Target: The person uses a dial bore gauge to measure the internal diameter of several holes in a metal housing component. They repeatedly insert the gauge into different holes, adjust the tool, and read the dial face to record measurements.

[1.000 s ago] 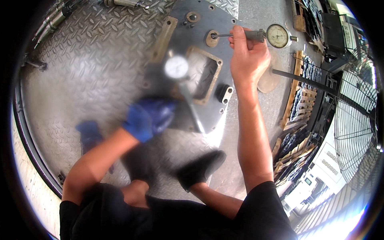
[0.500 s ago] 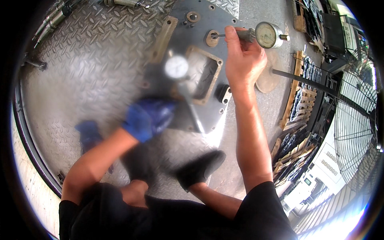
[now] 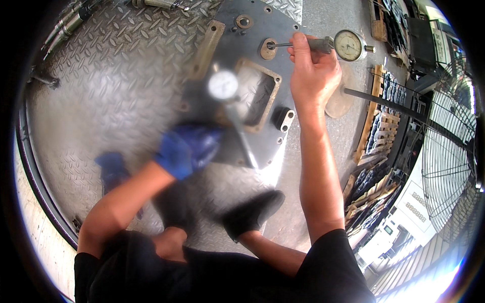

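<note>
Projecting past the right grip point(image 3: 316, 74), the grey metal round-dial gauge point(image 3: 348, 45), likely fragile, is best held where pinched: its handle point(image 3: 320, 45).

My feed shows a black short-sleeved top point(image 3: 331, 270), a blue glove point(image 3: 183, 153) on the left hand point(image 3: 194, 145), the right hand point(image 3: 316, 70) bare, dark shoes point(image 3: 256, 213) beyond the top.

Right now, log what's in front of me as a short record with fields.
Right hand: bare, gripping a dial gauge, its thin stem at the hole in an oval boss
Left hand: blue-gloved, blurred, near the metal plate; grip unclear
Second gauge: white-faced, blurred
Underfoot: tread-patterned metal sheet
Right side: wire fan, wooden pallets
</note>
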Motion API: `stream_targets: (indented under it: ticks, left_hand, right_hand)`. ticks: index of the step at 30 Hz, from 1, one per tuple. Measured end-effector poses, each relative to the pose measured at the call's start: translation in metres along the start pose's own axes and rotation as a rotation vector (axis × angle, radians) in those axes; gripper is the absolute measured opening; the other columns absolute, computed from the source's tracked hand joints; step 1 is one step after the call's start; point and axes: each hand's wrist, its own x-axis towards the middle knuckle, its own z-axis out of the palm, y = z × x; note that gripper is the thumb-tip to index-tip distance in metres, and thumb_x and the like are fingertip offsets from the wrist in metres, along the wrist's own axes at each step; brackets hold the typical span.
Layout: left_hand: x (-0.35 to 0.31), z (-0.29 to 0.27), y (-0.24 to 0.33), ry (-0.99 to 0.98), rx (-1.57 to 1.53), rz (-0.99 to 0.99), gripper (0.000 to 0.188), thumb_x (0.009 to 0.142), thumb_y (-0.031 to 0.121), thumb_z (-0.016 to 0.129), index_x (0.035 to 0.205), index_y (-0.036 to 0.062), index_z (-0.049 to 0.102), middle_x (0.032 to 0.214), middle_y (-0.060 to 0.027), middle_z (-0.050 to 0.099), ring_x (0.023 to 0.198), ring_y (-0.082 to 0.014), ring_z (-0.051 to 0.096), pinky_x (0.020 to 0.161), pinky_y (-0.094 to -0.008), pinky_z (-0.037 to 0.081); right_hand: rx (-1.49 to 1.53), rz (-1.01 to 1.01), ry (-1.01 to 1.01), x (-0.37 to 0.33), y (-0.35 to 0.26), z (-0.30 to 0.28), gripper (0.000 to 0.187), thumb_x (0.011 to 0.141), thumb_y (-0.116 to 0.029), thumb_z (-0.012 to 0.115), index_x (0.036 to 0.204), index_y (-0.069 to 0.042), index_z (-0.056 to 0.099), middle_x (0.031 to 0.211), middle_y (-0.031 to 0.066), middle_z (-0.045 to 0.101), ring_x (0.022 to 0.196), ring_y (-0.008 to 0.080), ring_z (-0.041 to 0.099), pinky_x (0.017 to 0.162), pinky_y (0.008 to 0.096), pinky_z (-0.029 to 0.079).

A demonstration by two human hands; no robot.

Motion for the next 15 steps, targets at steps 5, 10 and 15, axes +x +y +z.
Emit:
stream_targets:
  ticks: [5, 10, 15]
  left_hand:
    - [0.001, 0.000, 0.000, -0.010, 0.002, -0.008, 0.034, 0.089, 0.019, 0.074, 0.122, 0.0134, 0.075, 0.094, -0.0115, 0.075, 0.081, -0.0335, 0.072, 0.071, -0.0463, 0.059]
    - [0.001, 0.000, 0.000, 0.002, 0.007, -0.005, 0.033, 0.089, 0.019, 0.074, 0.122, 0.0136, 0.075, 0.091, -0.0117, 0.075, 0.078, -0.0335, 0.072, 0.069, -0.0455, 0.059]
    - [0.003, -0.001, 0.000, 0.009, 0.003, 0.008, 0.033, 0.088, 0.019, 0.074, 0.121, 0.0137, 0.075, 0.089, -0.0114, 0.074, 0.076, -0.0335, 0.071, 0.067, -0.0456, 0.058]
  right_hand:
    - [-0.054, 0.027, -0.011, -0.002, -0.004, -0.001, 0.030, 0.096, -0.030, 0.079, 0.096, 0.000, 0.076, 0.072, 0.0071, 0.075, 0.068, 0.0123, 0.070, 0.069, 0.0289, 0.054]
    - [-0.060, 0.030, -0.028, -0.005, -0.010, 0.000, 0.030, 0.095, -0.030, 0.079, 0.096, -0.001, 0.076, 0.072, 0.0073, 0.075, 0.069, 0.0124, 0.071, 0.068, 0.0291, 0.054]
    - [-0.043, 0.026, -0.022, -0.004, -0.010, 0.000, 0.030, 0.096, -0.030, 0.079, 0.097, -0.001, 0.076, 0.073, 0.0070, 0.075, 0.069, 0.0123, 0.071, 0.069, 0.0294, 0.054]
